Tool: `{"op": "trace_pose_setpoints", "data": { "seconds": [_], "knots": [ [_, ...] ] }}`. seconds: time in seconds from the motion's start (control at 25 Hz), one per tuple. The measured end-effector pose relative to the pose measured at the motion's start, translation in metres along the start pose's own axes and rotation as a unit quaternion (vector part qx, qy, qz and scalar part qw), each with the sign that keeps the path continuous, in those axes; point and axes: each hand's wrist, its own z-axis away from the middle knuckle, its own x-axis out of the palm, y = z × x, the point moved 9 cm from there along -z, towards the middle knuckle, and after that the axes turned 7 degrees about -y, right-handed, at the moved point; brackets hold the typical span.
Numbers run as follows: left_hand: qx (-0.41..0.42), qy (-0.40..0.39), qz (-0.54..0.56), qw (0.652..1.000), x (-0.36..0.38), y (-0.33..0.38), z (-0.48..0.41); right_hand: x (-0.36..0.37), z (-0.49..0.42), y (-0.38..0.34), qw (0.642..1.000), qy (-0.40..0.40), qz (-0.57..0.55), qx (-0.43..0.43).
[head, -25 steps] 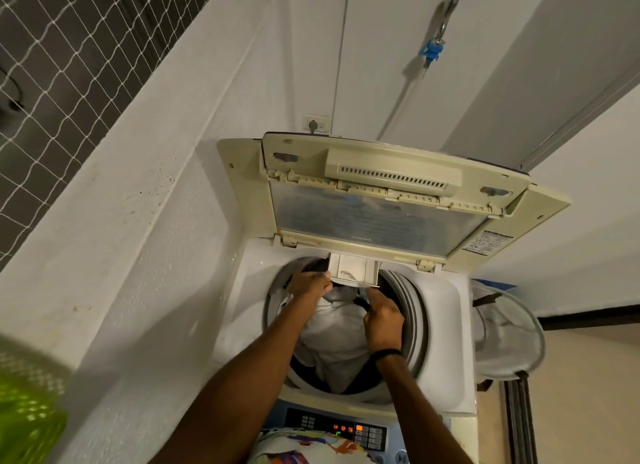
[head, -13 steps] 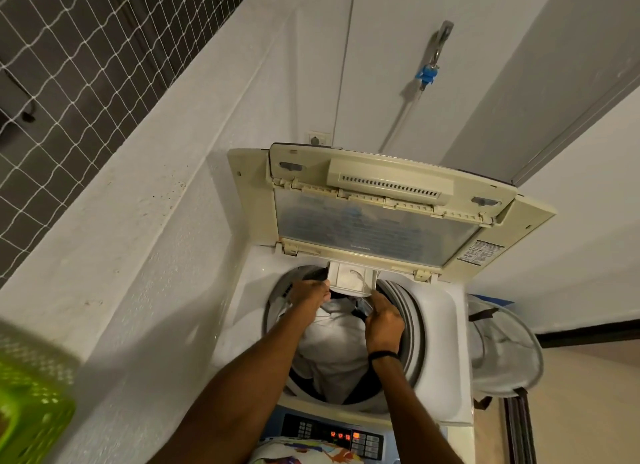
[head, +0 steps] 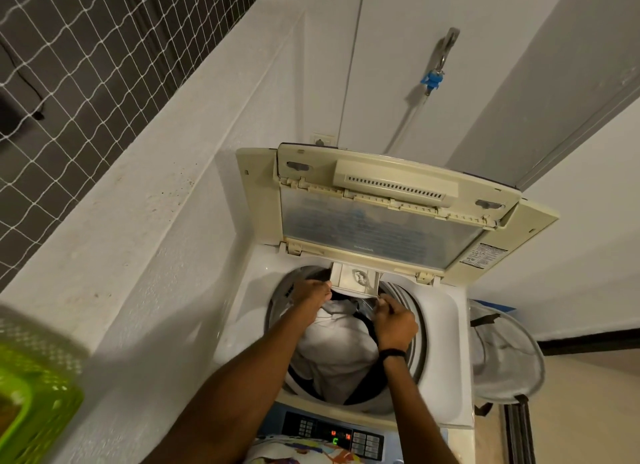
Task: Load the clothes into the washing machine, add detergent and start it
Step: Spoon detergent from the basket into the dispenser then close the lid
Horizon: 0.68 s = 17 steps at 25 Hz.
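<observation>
The white top-loading washing machine (head: 446, 325) stands with its cream lid (head: 381, 235) folded up at the back. White and dark clothes (head: 339, 346) fill the drum. A small detergent drawer (head: 353, 278) sticks out over the drum's far rim, with a whitish clump inside it. My left hand (head: 311, 292) grips the drawer's left corner. My right hand (head: 394, 320), a black band on its wrist, pinches the drawer's right corner. The control panel (head: 332, 432) at the near edge shows lit red and green digits.
A green plastic basket (head: 31, 394) sits on the white ledge at lower left. A grey mesh hamper (head: 509, 356) stands right of the machine. A tap with a blue fitting (head: 431, 79) and a wall socket (head: 320, 140) are on the wall behind.
The detergent drawer has come further out over the drum between my two hands, showing its inside. My right hand has shifted to the drawer's right corner.
</observation>
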Motion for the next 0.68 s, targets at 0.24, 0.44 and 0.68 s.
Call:
{"op": "trace_pose_setpoints", "data": {
  "seconds": [0.24,0.44,0.68],
  "knots": [
    [0.119,0.037,0.004,0.992,-0.031,0.034,0.078,0.014,0.024,0.019,0.869,-0.120,-0.429,0.215],
    [0.272,0.093,-0.036,0.957,-0.088,0.077,0.215,0.002,0.077,-0.075,0.803,-0.240,-0.519,0.167],
    [0.483,0.307,-0.001,0.820,-0.192,0.094,0.437,0.024,0.175,-0.199,0.782,-0.445,-0.421,0.118]
  ]
}}
